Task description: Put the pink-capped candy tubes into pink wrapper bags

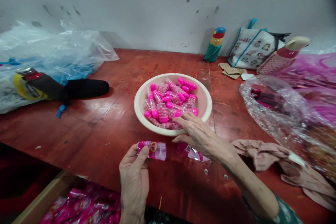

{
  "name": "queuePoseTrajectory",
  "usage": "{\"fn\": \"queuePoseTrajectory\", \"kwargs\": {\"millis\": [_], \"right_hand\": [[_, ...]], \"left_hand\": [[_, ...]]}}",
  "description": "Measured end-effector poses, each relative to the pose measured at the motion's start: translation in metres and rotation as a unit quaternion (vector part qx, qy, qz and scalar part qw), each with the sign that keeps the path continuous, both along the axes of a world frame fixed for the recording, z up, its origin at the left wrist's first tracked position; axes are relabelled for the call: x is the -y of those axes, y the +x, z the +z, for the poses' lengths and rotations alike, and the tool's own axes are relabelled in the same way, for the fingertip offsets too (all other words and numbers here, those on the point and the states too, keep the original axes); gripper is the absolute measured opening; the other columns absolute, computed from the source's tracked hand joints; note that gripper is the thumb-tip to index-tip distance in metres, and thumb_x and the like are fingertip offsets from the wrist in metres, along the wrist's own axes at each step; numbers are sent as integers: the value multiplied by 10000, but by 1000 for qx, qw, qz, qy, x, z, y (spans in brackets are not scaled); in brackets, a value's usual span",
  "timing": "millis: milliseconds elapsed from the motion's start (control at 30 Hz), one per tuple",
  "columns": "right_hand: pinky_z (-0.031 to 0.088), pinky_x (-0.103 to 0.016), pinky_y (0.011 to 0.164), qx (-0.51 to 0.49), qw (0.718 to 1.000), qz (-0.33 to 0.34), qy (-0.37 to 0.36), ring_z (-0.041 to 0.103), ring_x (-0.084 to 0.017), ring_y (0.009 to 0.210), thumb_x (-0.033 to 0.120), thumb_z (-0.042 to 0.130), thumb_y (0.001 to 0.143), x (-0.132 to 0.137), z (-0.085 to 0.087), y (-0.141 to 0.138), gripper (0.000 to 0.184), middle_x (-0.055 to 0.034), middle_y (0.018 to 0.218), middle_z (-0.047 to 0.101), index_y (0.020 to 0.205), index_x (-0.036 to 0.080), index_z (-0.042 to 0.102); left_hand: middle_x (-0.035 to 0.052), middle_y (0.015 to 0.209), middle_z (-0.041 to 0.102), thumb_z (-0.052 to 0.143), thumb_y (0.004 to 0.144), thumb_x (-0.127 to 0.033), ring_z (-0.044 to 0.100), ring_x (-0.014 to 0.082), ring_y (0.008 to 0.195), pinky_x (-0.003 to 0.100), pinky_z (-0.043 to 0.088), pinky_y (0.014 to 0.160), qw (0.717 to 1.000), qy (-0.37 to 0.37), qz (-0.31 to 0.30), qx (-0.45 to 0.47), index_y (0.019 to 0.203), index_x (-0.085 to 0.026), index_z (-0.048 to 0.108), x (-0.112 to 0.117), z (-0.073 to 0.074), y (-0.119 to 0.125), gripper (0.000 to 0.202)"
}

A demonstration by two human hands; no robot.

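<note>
Between the thumb and fingers of my left hand [135,175] is a pink printed plastic sleeve [157,150], held flat just in front of the basin. My right hand [195,131] reaches over the near right rim of the cream plastic basin [141,119], fingers stretched and apart. Its fingertips are close to the clear containers with bright pink caps [162,112], filled with small pink balls; whether they touch one is unclear. Under the right hand, more pink printed sleeves [198,155] lie on the table, partly hidden by it.
A box [44,196] of pink wrapped packs stands below the table edge at lower left. Plastic bags [78,49] and a dark bottle [47,84] occupy the left. On the right are a cloth [265,154], clear plastic bag [273,119], cartoon bag [252,49] and green-covered bottle [214,45].
</note>
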State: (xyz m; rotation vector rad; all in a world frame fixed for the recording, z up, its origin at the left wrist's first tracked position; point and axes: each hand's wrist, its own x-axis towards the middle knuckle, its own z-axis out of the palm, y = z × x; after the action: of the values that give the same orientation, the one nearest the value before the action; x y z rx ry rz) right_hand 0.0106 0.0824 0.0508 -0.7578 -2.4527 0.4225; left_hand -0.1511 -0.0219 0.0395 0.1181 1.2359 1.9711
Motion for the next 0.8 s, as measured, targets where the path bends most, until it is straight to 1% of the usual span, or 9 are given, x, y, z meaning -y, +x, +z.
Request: {"fn": "queuePoseTrajectory", "kwargs": {"millis": [167, 267, 333, 433, 533, 600, 633, 733, 800], "right_hand": [[475, -304, 662, 35, 994, -2, -101, 564, -173, 761, 257, 666, 769, -12, 19, -14, 133, -30, 831, 581, 879, 181, 659], [454, -262, 628, -59, 986, -13, -156, 573, -140, 707, 256, 606, 819, -16, 18, -16, 94, -4, 795, 613, 808, 198, 679], [460, -282, 657, -122, 982, -60, -128, 581, -158, 750, 249, 575, 841, -15, 14, -14, 118, -13, 821, 638, 843, 207, 685], [465, -343, 701, -127, 981, -142, -42, 573, -205, 804, 235, 555, 845, -7, 12, -10, 141, -53, 852, 653, 881, 206, 689], [477, -350, 714, -182, 958, -216, -48, 591, -198, 775, 253, 548, 847, 6, 15, -6, 157, -65, 854, 661, 913, 190, 675], [500, -318, 649, -290, 905, -277, -144, 605, -172, 694, 302, 594, 819, 18, 17, -5, 169, -47, 802, 666, 918, 185, 664], [508, -295, 591, -348, 864, -292, -219, 605, -157, 637, 328, 619, 800, 25, 18, -5, 187, -34, 761, 665, 908, 182, 660], [495, -218, 440, -468, 720, -262, -441, 588, -110, 491, 352, 676, 748, 46, 16, -7, 208, -3, 658, 657, 848, 171, 653], [507, -200, 431, -499, 657, -243, -510, 596, -98, 473, 341, 706, 722, 58, 12, -11, 213, -1, 652, 663, 824, 162, 647]], "left_hand": [[-21, 620, 696, 832, 490, -160, 620, 75, 564, 148, 517, 565, 1000, -10, 0, -2, 656, -139, 686, -1, -3, -3, 222], [-20, 638, 700, 829, 493, -161, 623, 85, 577, 168, 525, 558, 1000, -13, 5, 9, 658, -140, 682, -3, -3, -3, 222], [-19, 640, 702, 831, 487, -161, 624, 92, 576, 180, 529, 552, 1000, -13, 8, 16, 660, -142, 682, -4, -4, -3, 229], [-17, 643, 705, 831, 487, -160, 628, 96, 581, 181, 529, 548, 1000, -9, 13, 21, 663, -143, 684, -6, -5, -1, 230], [-20, 643, 704, 821, 508, -156, 629, 92, 585, 174, 526, 554, 1000, -4, 17, 22, 667, -142, 685, -7, -6, 1, 210], [-22, 645, 702, 811, 526, -153, 629, 92, 586, 175, 523, 557, 1000, 1, 18, 18, 669, -141, 684, -7, -6, 2, 192], [-23, 646, 701, 807, 533, -154, 630, 93, 587, 178, 523, 556, 1000, 5, 20, 13, 668, -142, 683, -7, -5, 3, 184], [-18, 660, 705, 799, 552, -171, 632, 104, 593, 195, 527, 557, 999, 15, 28, -12, 679, -148, 686, -8, -4, 8, 171], [-20, 667, 709, 797, 557, -176, 632, 102, 600, 196, 528, 575, 998, 19, 41, -33, 690, -155, 690, -8, -3, 12, 172]]}}
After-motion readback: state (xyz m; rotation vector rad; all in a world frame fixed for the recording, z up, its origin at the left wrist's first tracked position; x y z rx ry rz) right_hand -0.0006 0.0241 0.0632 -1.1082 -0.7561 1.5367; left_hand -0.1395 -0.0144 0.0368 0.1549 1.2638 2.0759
